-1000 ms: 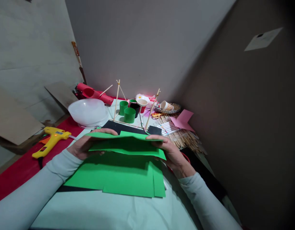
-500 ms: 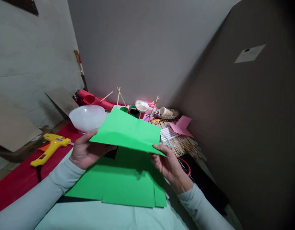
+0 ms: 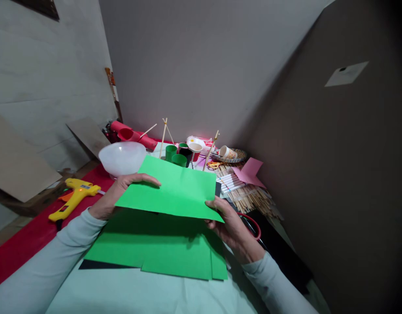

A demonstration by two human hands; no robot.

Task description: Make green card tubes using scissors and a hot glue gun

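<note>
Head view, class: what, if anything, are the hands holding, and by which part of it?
A green sheet: the left hand holds its left edge, the right hand its right edge near the lower corner.

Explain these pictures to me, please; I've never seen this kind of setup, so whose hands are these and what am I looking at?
There is no machine here: a camera worn on a person's head looks forward and down at their own bare hands. All three pictures come from that one camera, the last showing the present moment.

The left hand and right hand hold a green paper sheet by its two sides. Beneath it, more green sheets lie on a pale cover.

To the left are a yellow glue gun and a translucent white bowl. Beyond the held sheet stand green paper cylinders. To the right are a folded pink paper and many thin wooden sticks.
</note>
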